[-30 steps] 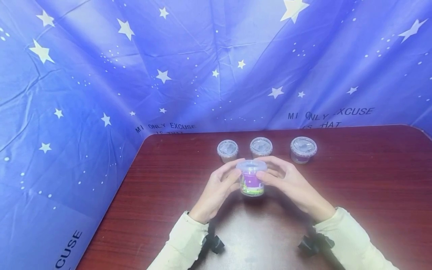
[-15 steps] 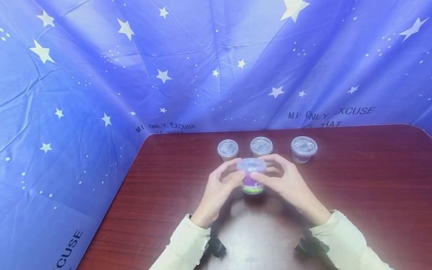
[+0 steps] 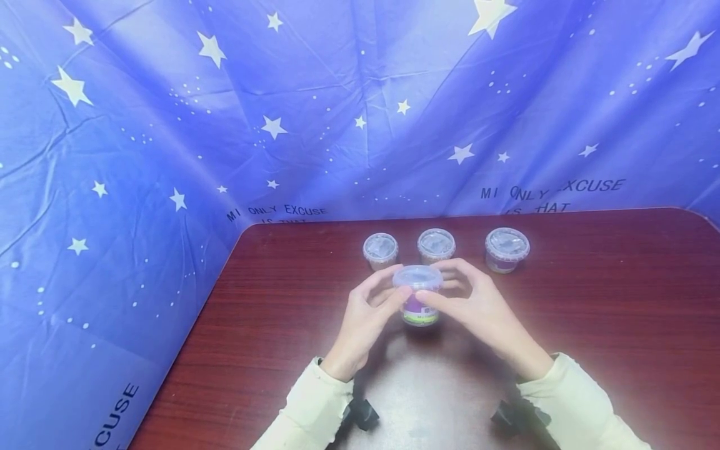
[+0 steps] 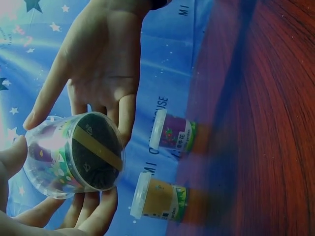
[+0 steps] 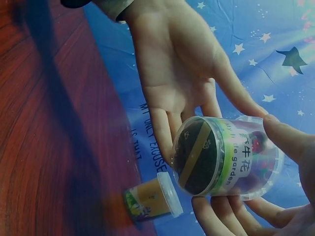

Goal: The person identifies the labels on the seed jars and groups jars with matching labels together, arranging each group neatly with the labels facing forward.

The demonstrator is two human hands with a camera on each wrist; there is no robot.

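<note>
Clear cup point(image 3: 420, 312), purple-green label point(image 5: 241, 157), yellowish band point(image 4: 98, 148) across dark base point(image 4: 90, 164); roughly upright, above table point(image 3: 590, 312).

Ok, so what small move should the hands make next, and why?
Probably lower the tub onto the table: its base shows in both wrist views, so it looks lifted; the left hand and right hand hold it from both sides; and the three back tubs stand on the table.

The head view was bright and hazy, with glare whitening the near desk point(image 3: 419, 390), while both wrist views were dimmer.
</note>
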